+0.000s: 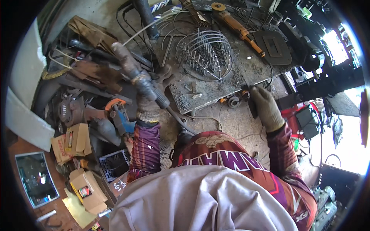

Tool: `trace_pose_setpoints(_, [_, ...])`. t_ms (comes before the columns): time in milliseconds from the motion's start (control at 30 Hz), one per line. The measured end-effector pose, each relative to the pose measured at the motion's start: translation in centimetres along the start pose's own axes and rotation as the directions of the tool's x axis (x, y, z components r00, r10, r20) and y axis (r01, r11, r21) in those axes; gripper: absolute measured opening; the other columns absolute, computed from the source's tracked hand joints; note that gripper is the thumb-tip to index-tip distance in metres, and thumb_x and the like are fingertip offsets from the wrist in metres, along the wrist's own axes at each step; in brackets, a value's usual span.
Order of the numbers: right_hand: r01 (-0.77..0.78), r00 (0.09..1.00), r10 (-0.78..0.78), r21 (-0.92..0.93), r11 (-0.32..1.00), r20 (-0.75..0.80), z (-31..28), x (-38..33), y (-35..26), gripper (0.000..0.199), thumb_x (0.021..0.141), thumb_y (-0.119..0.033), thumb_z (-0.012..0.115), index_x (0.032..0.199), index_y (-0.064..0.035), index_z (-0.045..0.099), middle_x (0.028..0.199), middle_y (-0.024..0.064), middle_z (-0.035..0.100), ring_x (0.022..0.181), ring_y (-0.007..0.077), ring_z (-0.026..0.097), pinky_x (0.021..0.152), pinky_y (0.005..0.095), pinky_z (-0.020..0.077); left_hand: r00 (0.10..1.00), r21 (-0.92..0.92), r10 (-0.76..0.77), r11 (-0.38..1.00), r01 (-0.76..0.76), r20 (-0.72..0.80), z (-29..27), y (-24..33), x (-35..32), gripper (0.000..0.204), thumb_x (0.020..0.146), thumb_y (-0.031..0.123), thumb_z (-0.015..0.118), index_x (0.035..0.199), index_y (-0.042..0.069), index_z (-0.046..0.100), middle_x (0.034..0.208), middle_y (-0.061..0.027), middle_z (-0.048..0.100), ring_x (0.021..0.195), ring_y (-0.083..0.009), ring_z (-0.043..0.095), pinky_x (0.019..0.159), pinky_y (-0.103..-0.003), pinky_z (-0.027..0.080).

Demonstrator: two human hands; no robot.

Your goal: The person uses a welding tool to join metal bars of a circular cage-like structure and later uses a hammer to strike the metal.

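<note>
1. My left hand (148, 105), in a worn knit glove, is closed around a welding holder (143, 82); the handle lies slantwise across the grip, its far end reaching up and left past my fingers, its cable end dropping toward my body.
2. A thin pale rod (146, 28) runs from the holder's far end up and to the right, over the back of the table (239, 72); the black cable (177, 118) leaves the lower end of the handle, just beside my grip.
3. My right hand (266, 109), gloved too, is at the near table edge, well apart from the holder; its fingers bend forward, the palm side is dark and hidden, so I cannot tell whether it holds anything.
4. The round cage of bent metal bars (208, 56) sits on the table, ahead of and between my hands, touched by neither; an orange grinder (236, 29) lies beyond it to the right, near a dark plate (266, 54) with a rectangular opening; a small metal piece (191, 91) lies near the table's left corner.
</note>
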State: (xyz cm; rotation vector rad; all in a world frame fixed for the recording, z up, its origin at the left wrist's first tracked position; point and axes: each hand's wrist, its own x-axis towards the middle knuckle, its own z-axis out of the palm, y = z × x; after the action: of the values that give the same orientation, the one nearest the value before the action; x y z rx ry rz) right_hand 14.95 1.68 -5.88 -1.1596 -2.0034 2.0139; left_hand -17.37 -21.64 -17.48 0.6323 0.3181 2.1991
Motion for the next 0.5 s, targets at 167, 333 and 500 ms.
trace_pose_setpoints(167, [0.132, 0.939, -0.272, -0.508, 0.851, -0.213, 2.9, -0.4, -1.0, 0.038, 0.102, -0.022, 0.060, 0.133, -0.0009, 0.064, 0.088, 0.0114, 0.072, 0.076, 0.0217, 0.070, 0.069, 0.0343, 0.0546, 0.985, 0.393, -0.106, 0.907, 0.150, -0.133, -9.1, -1.9, 1.9, 0.027, 0.107, 0.026, 0.051, 0.122, 0.004, 0.056, 0.129, -0.0201, 0.062, 0.120, -0.0307, 0.062, 0.107, -0.043, 0.047])
trace_pose_setpoints(333, [0.125, 0.864, -0.500, -0.939, 0.319, -0.055, 5.7, 0.5, -9.3, 0.030, 0.096, -0.014, 0.062, 0.125, -0.0147, 0.073, 0.094, 0.0176, 0.075, 0.087, 0.0351, 0.073, 0.077, 0.0439, 0.0570, 0.985, 0.985, 0.002, -0.001, -0.173, 0.173, -14.0, -2.8, 2.4, 0.020, 0.105, 0.015, 0.056, 0.122, 0.004, 0.056, 0.109, -0.0068, 0.063, 0.095, -0.0166, 0.064, 0.078, -0.032, 0.056])
trace_pose_setpoints(500, [-0.064, 0.928, -0.352, -0.982, 0.178, -0.124, 9.3, 1.8, -14.3, 0.025, 0.098, -0.021, 0.061, 0.117, -0.0203, 0.077, 0.088, 0.0160, 0.075, 0.079, 0.0346, 0.074, 0.074, 0.0449, 0.0589, 0.970, 0.664, -0.217, 0.709, 0.236, -0.113, -10.0, -2.9, 3.0, 0.028, 0.102, 0.021, 0.059, 0.124, 0.002, 0.055, 0.107, -0.0077, 0.061, 0.096, -0.0189, 0.063, 0.078, -0.034, 0.056])
